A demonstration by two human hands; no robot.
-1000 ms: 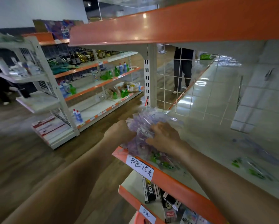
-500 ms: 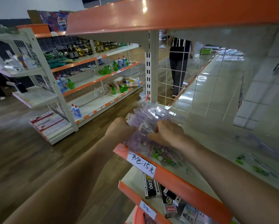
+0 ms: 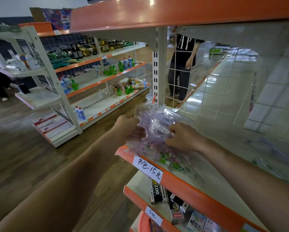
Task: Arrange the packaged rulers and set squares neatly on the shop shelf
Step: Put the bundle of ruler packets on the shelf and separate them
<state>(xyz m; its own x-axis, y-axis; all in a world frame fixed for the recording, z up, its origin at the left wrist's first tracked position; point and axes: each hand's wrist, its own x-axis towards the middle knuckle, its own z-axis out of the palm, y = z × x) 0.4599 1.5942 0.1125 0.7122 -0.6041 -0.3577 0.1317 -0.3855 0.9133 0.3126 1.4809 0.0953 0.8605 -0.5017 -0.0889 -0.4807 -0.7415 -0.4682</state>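
Observation:
A stack of clear purple ruler packets [image 3: 154,124] stands at the left end of the cream shelf [image 3: 212,166] with the orange front lip. My left hand [image 3: 129,127] grips the stack's left edge. My right hand [image 3: 182,137] pinches the stack from the right side. A green-printed packet [image 3: 173,160] lies flat on the shelf just under the stack. Further right on the shelf lie more packets [image 3: 272,153], blurred.
A wire grid back panel [image 3: 224,91] closes the shelf behind. An orange shelf [image 3: 174,12] hangs close overhead. A handwritten price label [image 3: 148,167] sits on the lip. Boxed goods [image 3: 157,190] fill the shelf below. A person in black [image 3: 184,64] stands beyond the upright; another shelving unit [image 3: 93,81] holds bottles.
The view has shifted slightly, with the shelf and the stack sitting a little lower in frame. Both hands stay on the packet stack; the left hand has moved a little away from the right.

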